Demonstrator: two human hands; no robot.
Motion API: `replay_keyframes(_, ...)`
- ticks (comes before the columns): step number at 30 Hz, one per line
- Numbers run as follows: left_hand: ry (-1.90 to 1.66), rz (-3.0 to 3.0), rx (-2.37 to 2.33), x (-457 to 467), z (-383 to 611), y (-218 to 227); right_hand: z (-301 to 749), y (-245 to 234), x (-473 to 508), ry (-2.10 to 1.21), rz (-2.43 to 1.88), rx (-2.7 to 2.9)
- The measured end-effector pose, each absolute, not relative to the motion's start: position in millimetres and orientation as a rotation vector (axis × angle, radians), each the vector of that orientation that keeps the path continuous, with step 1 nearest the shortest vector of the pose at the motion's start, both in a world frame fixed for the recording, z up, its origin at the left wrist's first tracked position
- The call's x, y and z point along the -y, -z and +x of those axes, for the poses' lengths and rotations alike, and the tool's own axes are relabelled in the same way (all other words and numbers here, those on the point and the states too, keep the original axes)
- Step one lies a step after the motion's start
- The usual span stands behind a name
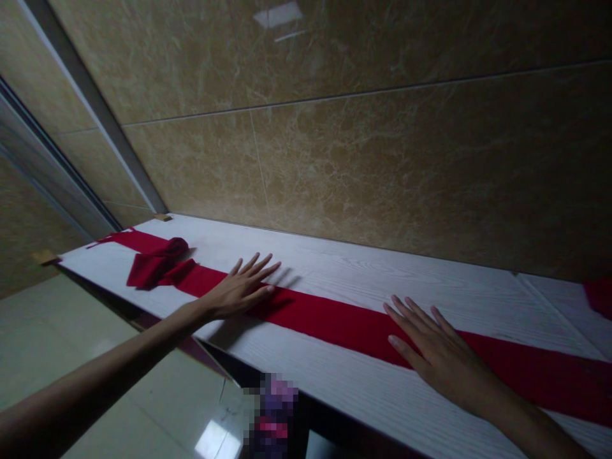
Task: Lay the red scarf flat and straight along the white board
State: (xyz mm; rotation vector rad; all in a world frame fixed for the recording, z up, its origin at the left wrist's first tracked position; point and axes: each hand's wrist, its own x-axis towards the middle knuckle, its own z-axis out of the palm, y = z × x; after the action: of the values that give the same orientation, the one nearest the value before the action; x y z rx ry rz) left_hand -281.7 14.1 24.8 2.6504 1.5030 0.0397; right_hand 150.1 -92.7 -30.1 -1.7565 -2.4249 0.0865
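Note:
A long red scarf [329, 317] lies stretched along a white wood-grain surface, flat in the middle and at the right. Toward the left end it is bunched into a folded heap, and its fringed tip reaches the far left edge. My left hand [239, 288] is over the scarf just right of the heap, fingers spread, holding nothing. Over the flat part further right is my right hand [433, 344], its fingers also spread. Whether either palm presses on the cloth, I cannot tell.
A tan marbled tile wall [363, 166] runs along the back of the white surface [363, 268]. Another red cloth [600, 296] shows at the right edge. Below the front edge are dark open compartments and a pale tiled floor [57, 344]. Brown tape [45, 257] marks the left corner.

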Motion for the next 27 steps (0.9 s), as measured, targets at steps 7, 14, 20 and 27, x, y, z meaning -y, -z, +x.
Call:
replay_keyframes(7,0.045,2.664,-1.31,11,-224,-16,149,31,93,-0.043,-1.728,2.431)
replay_keyframes(14,-0.027,2.692,-1.177,19,-207,-9,147,26,94,-0.064,-1.742,2.432)
replay_keyframes(20,-0.091,2.689,-1.166,22,-206,0,147,26,95,-0.094,-1.754,2.43)
replay_keyframes(27,-0.111,2.663,-1.178,24,-203,-4,144,18,89,-0.089,-1.843,2.365)
